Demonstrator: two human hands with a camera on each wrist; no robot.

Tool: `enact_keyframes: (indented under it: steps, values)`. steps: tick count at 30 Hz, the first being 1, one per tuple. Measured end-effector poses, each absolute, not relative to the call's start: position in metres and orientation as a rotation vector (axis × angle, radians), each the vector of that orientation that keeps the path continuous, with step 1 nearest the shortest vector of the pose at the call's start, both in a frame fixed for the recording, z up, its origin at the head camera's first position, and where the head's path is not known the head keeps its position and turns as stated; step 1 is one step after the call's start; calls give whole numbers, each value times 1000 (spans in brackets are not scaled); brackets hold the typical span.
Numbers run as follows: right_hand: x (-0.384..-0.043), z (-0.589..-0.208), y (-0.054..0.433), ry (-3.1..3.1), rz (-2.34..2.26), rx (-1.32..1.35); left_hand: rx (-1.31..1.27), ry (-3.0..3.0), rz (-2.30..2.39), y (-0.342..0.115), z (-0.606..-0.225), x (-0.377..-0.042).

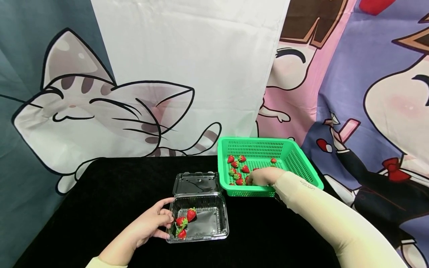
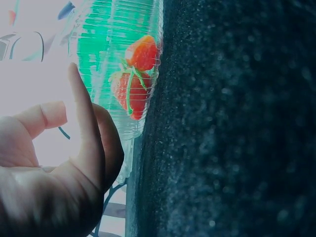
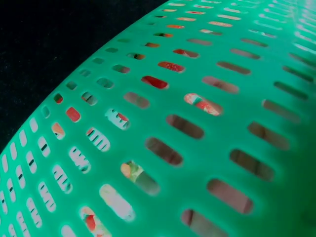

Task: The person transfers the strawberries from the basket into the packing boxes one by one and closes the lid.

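A clear plastic clamshell box (image 1: 221, 223) stands on the black cloth with its lid (image 1: 197, 184) folded back. Three strawberries (image 1: 191, 214) lie toward its left side; two show through the wall in the left wrist view. My left hand (image 1: 152, 223) touches the box's left edge, thumb near the front corner, fingers along the side. My right hand (image 1: 264, 176) reaches down into the green basket (image 1: 234, 143), its fingertips among strawberries (image 1: 245, 169). What those fingertips hold is hidden. From the right wrist, the slotted basket wall (image 3: 197, 143) covers most of the hand.
Black cloth (image 1: 110, 193) covers the table. Behind it hangs a curtain (image 1: 187, 44) with cartoon figures. The basket's front left corner stands close to the box lid. A lone strawberry (image 1: 273, 160) lies farther back in the basket.
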State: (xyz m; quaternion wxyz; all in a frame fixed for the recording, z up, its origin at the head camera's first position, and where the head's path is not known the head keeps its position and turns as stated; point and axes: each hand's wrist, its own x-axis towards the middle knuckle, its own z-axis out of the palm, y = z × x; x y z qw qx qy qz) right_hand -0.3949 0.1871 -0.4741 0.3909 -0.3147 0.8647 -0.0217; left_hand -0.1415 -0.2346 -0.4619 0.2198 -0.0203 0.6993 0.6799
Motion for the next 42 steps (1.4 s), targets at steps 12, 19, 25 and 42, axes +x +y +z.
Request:
enact_keyframes:
  steps: [12,19,25,42]
  values:
    - [-307,-370,155,2358,-346,-705,-49,1935,1880,-235,-458,-140]
    - [-298,-363,159,2466,-522,-668,-55,1939,1879,-235,-456,-139]
    - [-287,-350,160,2607,-571,-636,-57,1942,1878,-235,-457,-139]
    - [-231,-347,99,2869,-717,-956,-41,1938,1880,-234,-461,-141]
